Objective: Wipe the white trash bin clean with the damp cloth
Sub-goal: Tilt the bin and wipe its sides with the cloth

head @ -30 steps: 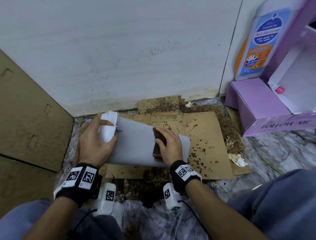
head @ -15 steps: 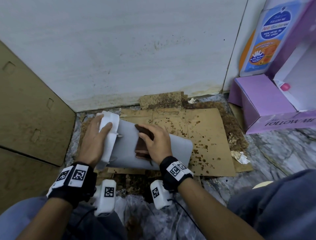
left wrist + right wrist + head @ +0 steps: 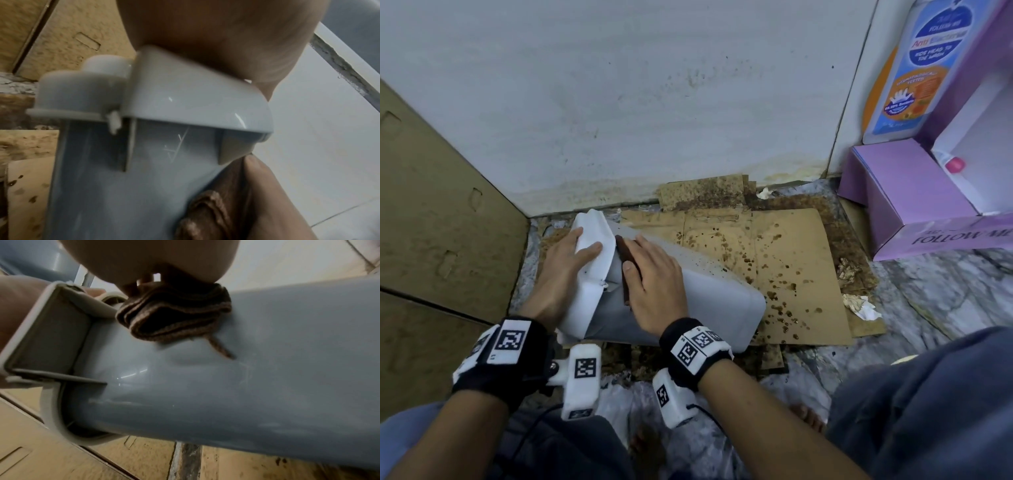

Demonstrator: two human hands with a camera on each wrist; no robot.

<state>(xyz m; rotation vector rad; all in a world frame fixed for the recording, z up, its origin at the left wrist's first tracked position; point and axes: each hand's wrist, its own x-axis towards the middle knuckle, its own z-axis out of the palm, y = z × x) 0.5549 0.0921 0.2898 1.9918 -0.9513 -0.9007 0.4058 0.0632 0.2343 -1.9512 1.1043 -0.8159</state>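
The white trash bin (image 3: 705, 298) lies on its side on stained cardboard, with its lid (image 3: 592, 270) at the left end. My left hand (image 3: 566, 267) grips the lid end, thumb across the lid's face and fingers round its far edge. Flat on the bin's upper side, my right hand (image 3: 654, 284) presses the folded brown damp cloth (image 3: 624, 253) right beside the lid's rim. In the right wrist view the cloth (image 3: 174, 318) is bunched under my palm on the grey-white bin wall (image 3: 267, 369). The left wrist view shows the lid (image 3: 185, 100) under my palm and the cloth (image 3: 209, 216) at the lower right.
Spotted brown cardboard (image 3: 791, 274) covers the floor under the bin. A white wall (image 3: 654, 102) stands close behind and a cardboard panel (image 3: 431, 222) at the left. A purple box (image 3: 914, 205) and a display bottle (image 3: 921, 68) stand at the right. Crumpled paper (image 3: 859, 305) lies on marble floor.
My right hand has slid the cloth leftward along the bin, from its middle to the lid's rim. The bin's base end has swung toward me, and my left hand has shifted on the lid.
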